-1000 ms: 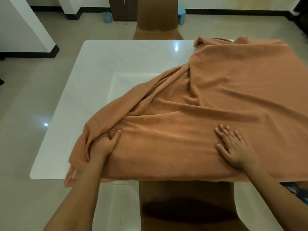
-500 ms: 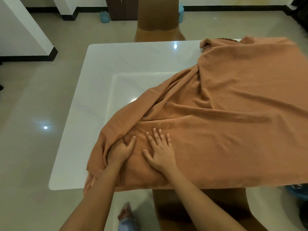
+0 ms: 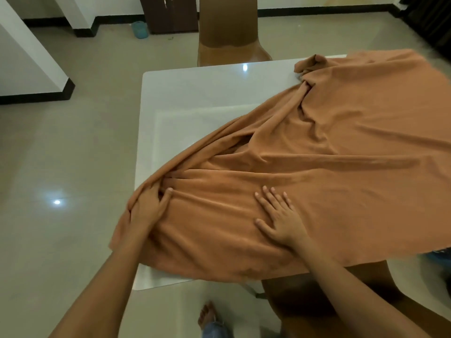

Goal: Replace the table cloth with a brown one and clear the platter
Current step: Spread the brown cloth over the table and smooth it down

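A soft orange-brown table cloth (image 3: 341,167) is spread over the right and near portions of a glossy white rectangular table (image 3: 195,98). The table's corner toward 10 o'clock and a strip along its 9 o'clock edge are left bare. The cloth is rumpled, with long folds running from a knotted bunch at 1 o'clock down to a gathered point at 8 o'clock. Its near hem is draped over the table's 6 o'clock edge.

The left hand (image 3: 151,206) is clamped on the gathered fold at 8 o'clock. The thumb is laid on top of the fabric, and the fingers are tucked into the bunch, where they are hidden. The right hand (image 3: 280,218) is laid flat on the cloth toward 6 o'clock, with its fingers straight and spread apart and its palm pressed down. The two hands are set apart, with a smooth band of cloth between them.

A tan-brown covered chair (image 3: 229,32) is seen at 12 o'clock beyond the table, and a darker brown chair (image 3: 292,296) at 6 o'clock beneath the hanging hem. A bare foot (image 3: 207,315) is seen on the pale tiled floor at 6 o'clock. A small teal container (image 3: 139,29) is placed on the floor at 11 o'clock, beside a dark wooden cabinet (image 3: 173,13).
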